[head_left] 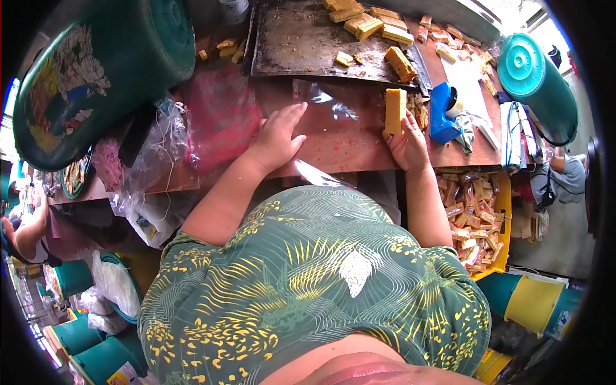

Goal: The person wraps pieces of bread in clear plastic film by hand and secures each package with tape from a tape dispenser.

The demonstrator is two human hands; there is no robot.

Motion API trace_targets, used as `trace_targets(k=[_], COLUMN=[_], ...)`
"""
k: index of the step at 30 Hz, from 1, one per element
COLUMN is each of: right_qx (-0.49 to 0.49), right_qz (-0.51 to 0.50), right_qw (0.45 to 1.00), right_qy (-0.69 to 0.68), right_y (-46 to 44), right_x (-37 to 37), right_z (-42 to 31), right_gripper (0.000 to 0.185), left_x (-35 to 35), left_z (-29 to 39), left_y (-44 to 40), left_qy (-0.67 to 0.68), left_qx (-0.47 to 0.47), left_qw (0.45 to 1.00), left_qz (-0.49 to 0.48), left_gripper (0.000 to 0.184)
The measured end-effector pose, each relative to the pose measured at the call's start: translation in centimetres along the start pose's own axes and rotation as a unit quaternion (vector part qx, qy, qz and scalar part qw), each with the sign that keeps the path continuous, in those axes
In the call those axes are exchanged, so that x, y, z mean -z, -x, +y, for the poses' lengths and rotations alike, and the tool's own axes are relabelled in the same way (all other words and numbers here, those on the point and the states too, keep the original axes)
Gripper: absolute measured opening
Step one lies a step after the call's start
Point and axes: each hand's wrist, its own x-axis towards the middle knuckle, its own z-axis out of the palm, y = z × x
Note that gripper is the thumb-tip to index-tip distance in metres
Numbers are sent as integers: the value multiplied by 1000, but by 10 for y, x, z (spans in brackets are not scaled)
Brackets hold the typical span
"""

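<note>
On the tabletop (449,154), a tray (289,40) lies toward the far edge, bars (369,28) mostly on its right half, a tape dispenser (441,114) near its front right corner.

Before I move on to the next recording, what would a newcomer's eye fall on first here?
Probably the golden bar held up in the right hand, just in front of the dark tray with more bars on it. Next, the large green tub looming at upper left, and the bright blue tape dispenser to the right of that hand. Below the table's right side, a yellow crate heaped with packed pieces also stands out.
</note>
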Motion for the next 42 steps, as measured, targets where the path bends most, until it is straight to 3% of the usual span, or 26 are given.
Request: trace_targets(k=[2, 5, 8, 12, 18, 23, 26, 28, 30, 33, 36, 37, 40, 41, 42], right_qx=[10, 32, 43, 58, 140, 74, 183, 211, 236, 245, 267, 280, 251, 228, 242], right_qz=[6, 44, -63, -109, -142, -141, -144, -152, -147, -148, -78, -105, -219, -239, -224], right_qw=[1000, 987, 928, 804, 718, 744, 618, 630, 593, 482, 506, 528, 564, 586, 585], right_qy=[3, 152, 365, 581, 667, 649, 751, 732, 756, 828, 816, 795, 756, 740, 741], right_y=[1, 3, -3, -7, -16, -14, -2, 19, 46, 74, 72, 68, 46, 39, 33], right_x=[-5, -26, -49, -108, -101, -96, -93, -81, -60, -44, -56, -66, -94, -103, -109], right_z=[0, 5, 14, 32, 53, 50, 43, 33, 27, 25, 43, 46, 39, 30, 24], right_gripper=[46, 45, 52, 56, 55, 64, 72, 74, 71, 71, 73, 74, 51, 35, 24], left_x=[3, 10, 15, 15, 18, 20, 21, 25, 22, 16, 1, -2, 3, 10, 23], left_z=[2, 10, 12, 4, 5, 6, 5, -1, -10, -7, -4, -3, -3, 3, 13], left_y=[1, -2, -6, -7, -2, -2, -3, -9, -17, -41, -69, -75, -89, -87, -82], left_qy=[-35, -35, -53, -39, -37, -22, 3, 44, 112, 209, 163, 143, 151, 157, 166], left_qx=[-2, 35, 53, 44, 42, 49, 55, 48, 39, 61, 53, 60, 90, 105, 92], left_qw=[999, 997, 993, 994, 994, 993, 992, 989, 989, 976, 985, 988, 984, 982, 981], left_qz=[-1, -55, -94, -96, -90, -103, -113, -132, -90, -22, -3, 5, -26, -22, -37], left_gripper=[79, 89, 98, 105, 108, 109, 104, 100, 94, 88, 83, 61, 40, 24, 22])
